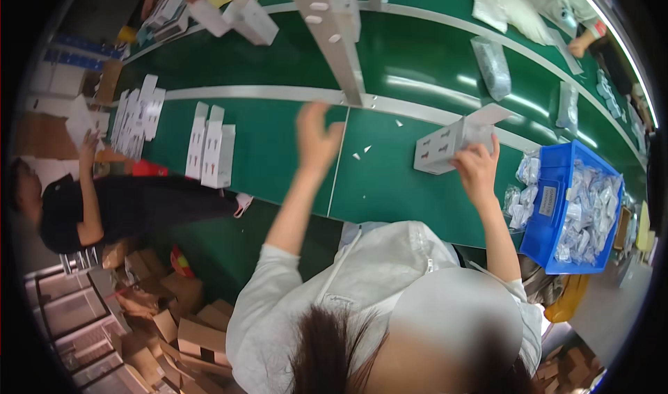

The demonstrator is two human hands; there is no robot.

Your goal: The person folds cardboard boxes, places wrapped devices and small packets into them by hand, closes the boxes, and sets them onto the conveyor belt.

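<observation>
My right hand (477, 168) grips the near right edge of a white cardboard box (437, 149). The box stands on the green tabletop with its top flap (489, 117) raised and small pictures printed on its side. Away to the left, my left hand (318, 140) is over the table, slightly blurred, its thumb spread from the fingers and nothing seen in it. Small white paper scraps (367, 148) lie between the hands. Two more white boxes (218, 154) with raised flaps stand together to the left.
A blue bin (548, 206) of plastic-wrapped parts stands at the right, with more packets (518, 202) beside it. A metal post (334, 39) rises at the table's far edge. A co-worker (76, 206) at left handles white cartons. Wrapped packages (492, 67) lie on the belt beyond.
</observation>
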